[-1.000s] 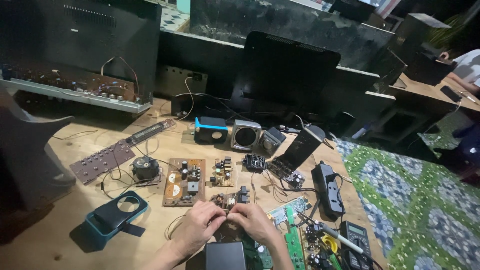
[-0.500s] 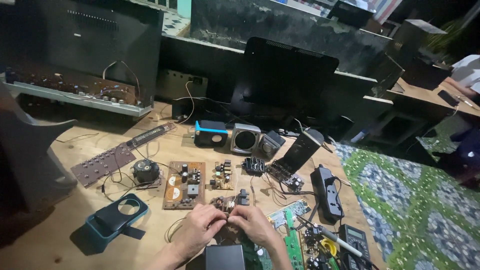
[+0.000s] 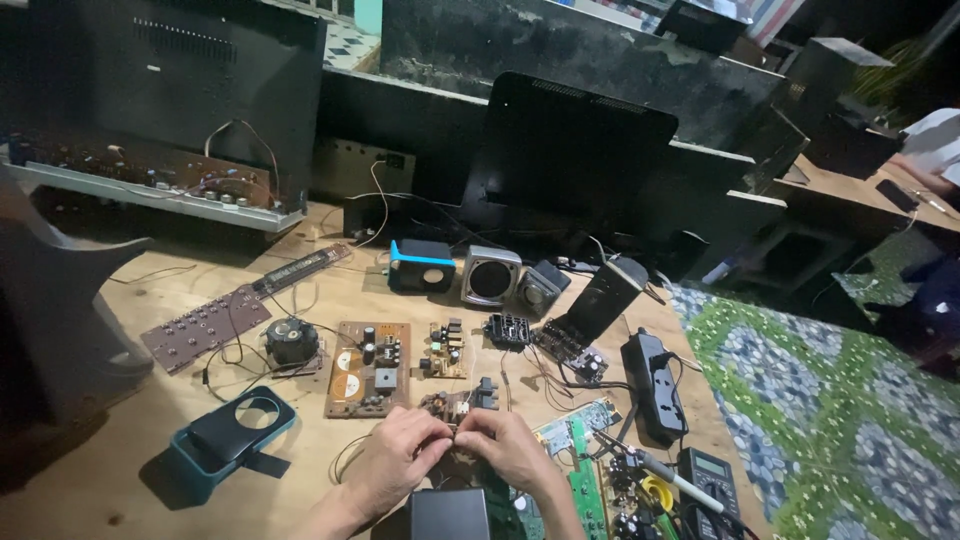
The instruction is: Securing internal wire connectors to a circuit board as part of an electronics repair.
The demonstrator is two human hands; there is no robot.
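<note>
Both hands meet near the desk's front edge, just right of its middle. The left hand and right hand are together, fingertips pinched on a small board that pokes out above the knuckles; dark parts stand on its far end. Whether the board rests on the desk or is lifted clear, cannot tell. Judgement on handling: light, stiff, thin, with brittle soldered parts and loose leads, so best held by its bare edges, never by the upright parts or wires. A black box sits just below the wrists at the front edge. Left of the hands, a teal case lies near the front left corner, with a round black coil and a long brown strip board behind it. A brown board with two pale discs lies mid-desk, a smaller board beside it. Toward the back edge stand a black-and-blue speaker, a grey speaker and a smaller one, close in a row. Right of the hands: a green board, a soldering iron, a multimeter and a black power strip along the right edge. Wires trail between most items. A dark monitor stands behind the desk.
</note>
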